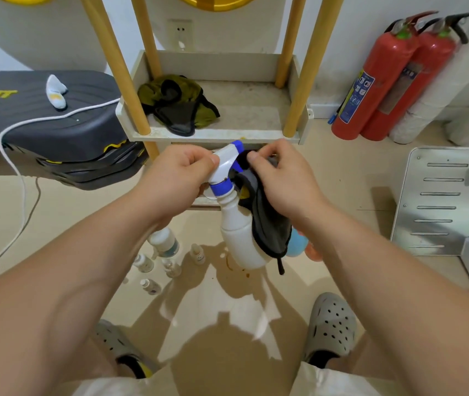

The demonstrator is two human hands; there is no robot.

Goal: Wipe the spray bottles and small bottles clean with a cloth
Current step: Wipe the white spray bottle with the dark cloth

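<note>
Head view: left hand (179, 170) grips the light, probably slippery spray bottle (237, 224) by its rigid head, while right hand (279, 178) pinches the soft cloth (267, 221) against the trigger.

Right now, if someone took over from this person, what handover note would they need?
Left hand: grips the white spray bottle by its head, held above the floor.
Right hand: pinches the dark cloth against the blue trigger; cloth hangs down the bottle's side.
Small bottles: on the floor below, untouched.
Done: this bottle's wipe is under way; how far, cannot tell.
Left: finish it, then the small bottles.
</note>
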